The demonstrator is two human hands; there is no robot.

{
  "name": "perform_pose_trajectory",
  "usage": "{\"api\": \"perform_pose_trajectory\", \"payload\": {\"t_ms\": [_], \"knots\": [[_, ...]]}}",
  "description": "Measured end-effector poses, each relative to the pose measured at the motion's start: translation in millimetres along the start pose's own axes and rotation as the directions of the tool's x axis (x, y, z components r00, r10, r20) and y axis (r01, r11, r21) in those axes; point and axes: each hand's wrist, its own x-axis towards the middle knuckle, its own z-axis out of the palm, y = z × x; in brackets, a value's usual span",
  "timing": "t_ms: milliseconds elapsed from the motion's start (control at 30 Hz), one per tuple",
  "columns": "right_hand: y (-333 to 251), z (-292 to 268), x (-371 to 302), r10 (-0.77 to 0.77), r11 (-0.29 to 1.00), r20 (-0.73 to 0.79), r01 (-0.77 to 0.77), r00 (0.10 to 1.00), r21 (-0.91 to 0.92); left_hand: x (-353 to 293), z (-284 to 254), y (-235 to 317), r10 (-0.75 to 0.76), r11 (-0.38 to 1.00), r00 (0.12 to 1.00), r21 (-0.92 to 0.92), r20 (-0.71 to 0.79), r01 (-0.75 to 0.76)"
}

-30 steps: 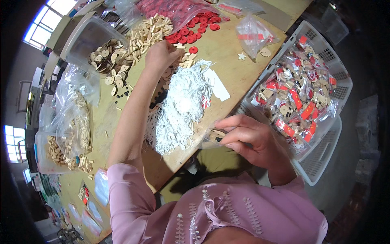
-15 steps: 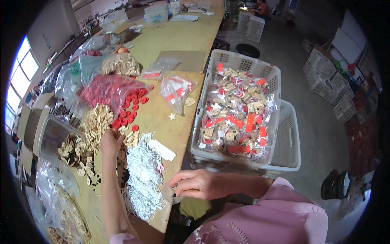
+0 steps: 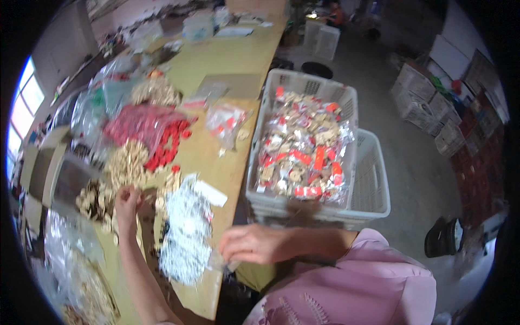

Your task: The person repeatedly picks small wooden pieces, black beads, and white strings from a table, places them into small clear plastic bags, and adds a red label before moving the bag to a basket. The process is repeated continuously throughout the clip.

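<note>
My left hand (image 3: pixel 128 203) is over the wooden parts, its fingers drawn together. Blur hides what, if anything, is pinched in them. Beside it lie a heap of small pale wooden pegs (image 3: pixel 129 158) and a pile of round wooden discs (image 3: pixel 93 199). At the table's near edge my right hand (image 3: pixel 253 244) is closed on a small clear plastic bag (image 3: pixel 218 260). A bundle of white string (image 3: pixel 187 238) lies between my two hands. Red rings (image 3: pixel 165 150) spill from a plastic bag beyond the pegs.
A white plastic crate (image 3: pixel 351 105) full of filled clear bags stands right of the table (image 3: pixel 230 57), with another white crate (image 3: pixel 374 184) partly under it. A bag of red and white pieces (image 3: pixel 225 122) and a white card (image 3: pixel 210 193) lie on the table.
My left hand has moved left and slightly nearer, from the pegs toward the wooden discs. My right hand keeps hold of the bag. The whole view has shifted a little.
</note>
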Motion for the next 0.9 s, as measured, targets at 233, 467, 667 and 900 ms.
{"api": "perform_pose_trajectory", "payload": {"t_ms": [233, 467, 667, 900], "knots": [[-17, 8, 27, 0.084, 0.991, -0.017, -0.086, 0.996, -0.107, -122, 45, 82, 0.094, 0.992, 0.978, -0.100, 0.186, -0.077], [-28, 29, 68, 0.006, 0.983, 0.058, 0.005, 0.998, -0.183, -197, 39, 101, 0.166, 0.986, 0.942, -0.080, 0.293, -0.149], [-35, 41, 76, -0.084, 0.981, 0.091, 0.099, 0.992, -0.168, -224, 32, 115, 0.231, 0.915, 0.905, 0.236, 0.357, -0.327], [-30, 40, 67, -0.071, 0.994, 0.159, 0.083, 0.985, -0.069, -232, 48, 140, 0.238, 0.792, 0.856, 0.419, 0.460, -0.445]]}}
